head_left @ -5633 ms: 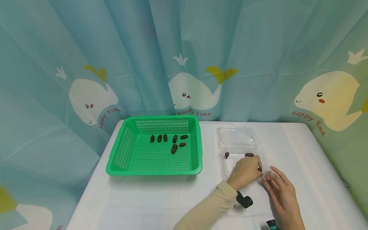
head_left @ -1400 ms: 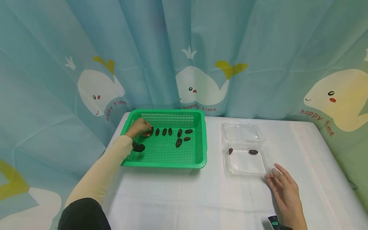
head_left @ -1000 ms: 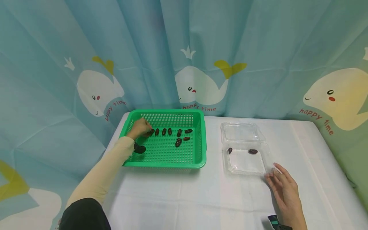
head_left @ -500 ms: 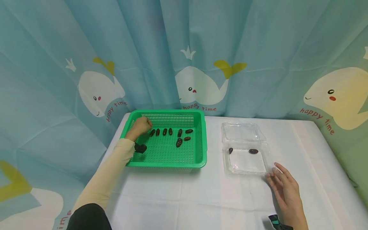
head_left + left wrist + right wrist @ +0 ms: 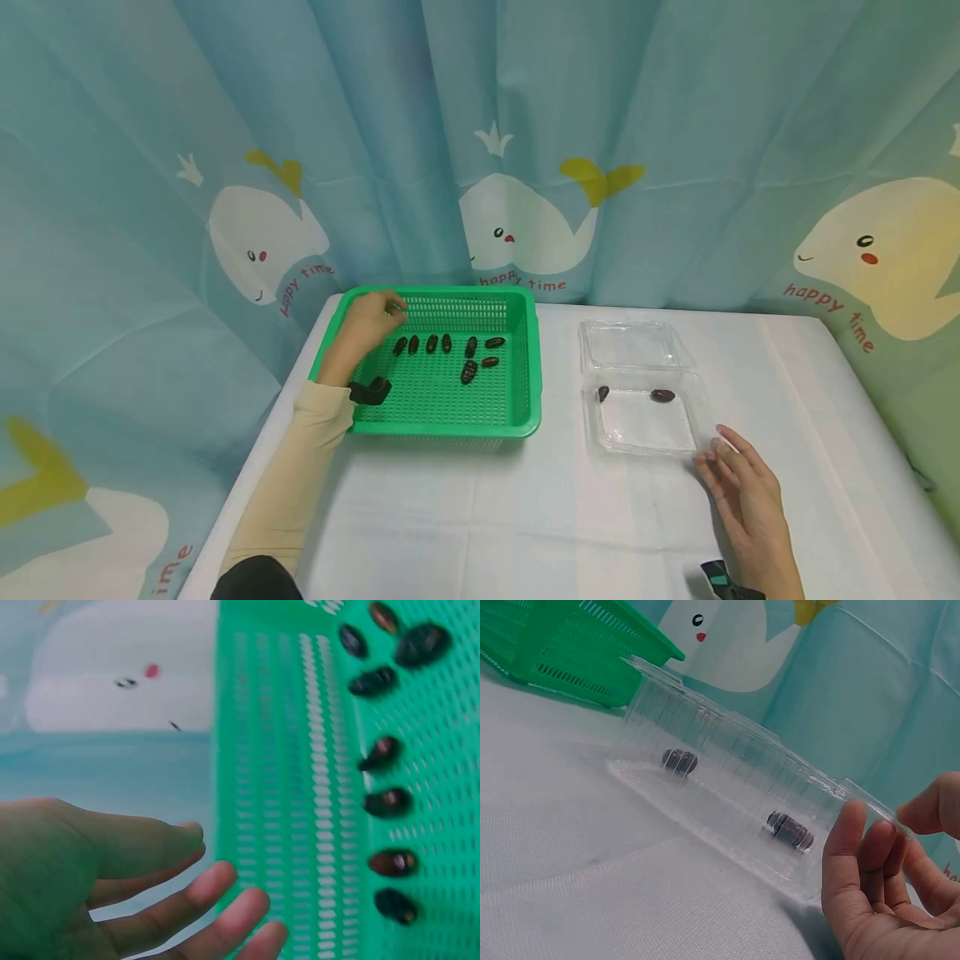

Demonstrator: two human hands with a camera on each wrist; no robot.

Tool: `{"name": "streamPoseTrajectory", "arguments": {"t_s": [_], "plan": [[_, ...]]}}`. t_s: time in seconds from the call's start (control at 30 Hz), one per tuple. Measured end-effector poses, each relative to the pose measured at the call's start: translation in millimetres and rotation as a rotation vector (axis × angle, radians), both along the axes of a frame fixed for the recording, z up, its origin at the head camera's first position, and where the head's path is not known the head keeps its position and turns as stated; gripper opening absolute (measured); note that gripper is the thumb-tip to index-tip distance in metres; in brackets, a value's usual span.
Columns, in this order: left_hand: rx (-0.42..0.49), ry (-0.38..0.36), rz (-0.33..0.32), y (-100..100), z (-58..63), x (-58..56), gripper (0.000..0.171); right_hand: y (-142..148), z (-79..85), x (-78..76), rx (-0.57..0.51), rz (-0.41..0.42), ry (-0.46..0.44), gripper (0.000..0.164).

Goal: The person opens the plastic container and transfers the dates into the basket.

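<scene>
My left hand [image 5: 377, 319], its fingers loosely bent and holding nothing, hovers over the back left of the green basket [image 5: 528, 367]. Several dark brown dates [image 5: 414, 344] lie inside, most in a row. The leftmost date [image 5: 401, 346] is slightly tilted, just below the hand. The left wrist view shows the thumb apart from the fingers [image 5: 214, 881]. My right hand [image 5: 746, 500] pinches the front right corner of a clear plastic container [image 5: 727, 750] between thumb and fingers. Two dates lie in it, one at the left wall and one [image 5: 662, 396] toward the back right.
The clear lid [image 5: 632, 344] is folded back behind the container. Basket and container stand apart on a white-covered table [image 5: 480, 517]. A blue curtain [image 5: 375, 167] with printed whales hangs close behind the table.
My left hand took a date from the container, laid it at the row's left end in the basket, let go, and rose toward the back rim. The right hand stays at the corner.
</scene>
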State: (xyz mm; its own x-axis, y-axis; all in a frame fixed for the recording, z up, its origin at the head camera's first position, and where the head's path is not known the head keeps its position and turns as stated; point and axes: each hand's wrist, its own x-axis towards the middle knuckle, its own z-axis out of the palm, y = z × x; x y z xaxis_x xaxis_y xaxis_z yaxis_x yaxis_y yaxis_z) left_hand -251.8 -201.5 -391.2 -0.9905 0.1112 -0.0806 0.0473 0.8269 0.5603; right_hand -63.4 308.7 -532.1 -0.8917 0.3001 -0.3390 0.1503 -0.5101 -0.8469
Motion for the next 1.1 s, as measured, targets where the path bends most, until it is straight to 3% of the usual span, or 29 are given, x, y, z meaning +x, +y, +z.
{"name": "streamPoseTrajectory", "arguments": {"t_s": [0.33,0.6,0.9,1.1], "plan": [[0.082,0.101,-0.006,38,13.2,39.8,0.028,1,0.0,0.8,-0.017,0.015,0.027,0.028],[0.167,0.182,-0.049,77,7.1,73.4,0.022,1,0.3,1.9,0.001,0.027,0.031,0.029],[0.22,0.185,-0.105,126,-2.9,101.2,0.02,0,-0.2,0.0,0.006,0.001,-0.034,0.03],[0.302,0.32,-0.159,159,-11.9,111.5,0.021,1,0.8,-0.3,0.039,0.01,-0.029,0.03]]}}
